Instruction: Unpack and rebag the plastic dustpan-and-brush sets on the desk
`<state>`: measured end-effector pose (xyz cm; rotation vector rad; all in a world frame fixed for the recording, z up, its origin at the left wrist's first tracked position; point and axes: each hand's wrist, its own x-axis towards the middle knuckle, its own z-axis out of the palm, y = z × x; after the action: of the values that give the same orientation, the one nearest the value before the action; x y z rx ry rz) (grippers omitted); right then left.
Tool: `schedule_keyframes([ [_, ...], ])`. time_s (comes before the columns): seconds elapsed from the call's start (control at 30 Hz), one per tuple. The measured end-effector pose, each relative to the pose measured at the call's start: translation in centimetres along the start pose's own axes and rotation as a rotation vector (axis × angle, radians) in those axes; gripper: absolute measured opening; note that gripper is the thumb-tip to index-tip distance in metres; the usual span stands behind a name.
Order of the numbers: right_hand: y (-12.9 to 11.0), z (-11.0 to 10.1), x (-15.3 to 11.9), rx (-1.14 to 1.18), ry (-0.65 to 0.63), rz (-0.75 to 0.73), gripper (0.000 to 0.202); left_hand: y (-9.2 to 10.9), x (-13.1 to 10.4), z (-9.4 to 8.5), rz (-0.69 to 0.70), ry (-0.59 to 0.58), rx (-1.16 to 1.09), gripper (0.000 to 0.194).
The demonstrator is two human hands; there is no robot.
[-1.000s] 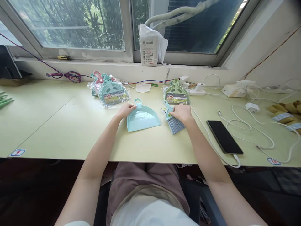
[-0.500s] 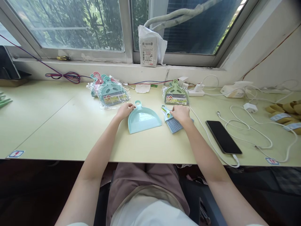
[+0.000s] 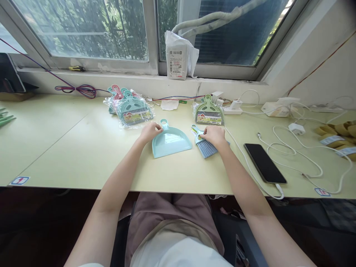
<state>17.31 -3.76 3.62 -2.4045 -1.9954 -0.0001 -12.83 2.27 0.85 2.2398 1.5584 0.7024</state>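
A light blue dustpan [image 3: 171,142] lies on the table before me, its looped handle pointing away. At its upper left edge, my left hand [image 3: 151,132] holds the rim beside the handle with closed fingers. To the right of the dustpan lies a small blue hand brush [image 3: 206,148] with grey-blue bristles toward me. My right hand [image 3: 215,135] is closed on the brush's right side and hides part of its body. The brush and dustpan are a short gap apart.
Wrapped dustpan sets [image 3: 133,111] in blue and pink lie at the back left. A wrapped green set [image 3: 208,111] is behind the brush. A phone [image 3: 264,163] on a white cable [image 3: 306,146] lies to the right. A white package [image 3: 177,61] stands on the sill.
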Motion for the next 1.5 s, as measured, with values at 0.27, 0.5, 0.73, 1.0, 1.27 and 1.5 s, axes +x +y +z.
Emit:
schedule_keyframes([
  [0.27, 1.1, -1.7, -0.2, 0.153, 0.195, 0.106, 0.034, 0.4, 0.1, 0.1, -0.055, 0.119, -0.151, 0.027],
  [0.5, 0.0, -3.3, -1.0, 0.693, 0.203, -0.157, 0.027, 1.7, 0.3, 0.6, -0.114, 0.21, -0.287, 0.029],
  [0.73, -5.5, -2.0, -4.9, 0.383, 0.41, -0.213, 0.02, 5.9, -1.6, 1.6, 0.064, 0.009, -0.443, 0.042],
  [1.0, -6.0, -0.5, -5.0, 0.216, 0.404, -0.255, 0.027, 7.5, -2.6, 3.6, 0.043, -0.196, -0.621, 0.048],
  [1.27, -4.4, -0.9, -3.5, 0.501, 0.497, -0.321, 0.028, 6.9, -2.0, 3.3, 0.121, -0.142, -0.706, 0.037],
  [1.5, -3.1, 0.0, -1.2, 1.139, -0.053, -0.41, 0.042, 7.9, -2.7, 2.6, 0.192, -0.148, -0.616, 0.043],
])
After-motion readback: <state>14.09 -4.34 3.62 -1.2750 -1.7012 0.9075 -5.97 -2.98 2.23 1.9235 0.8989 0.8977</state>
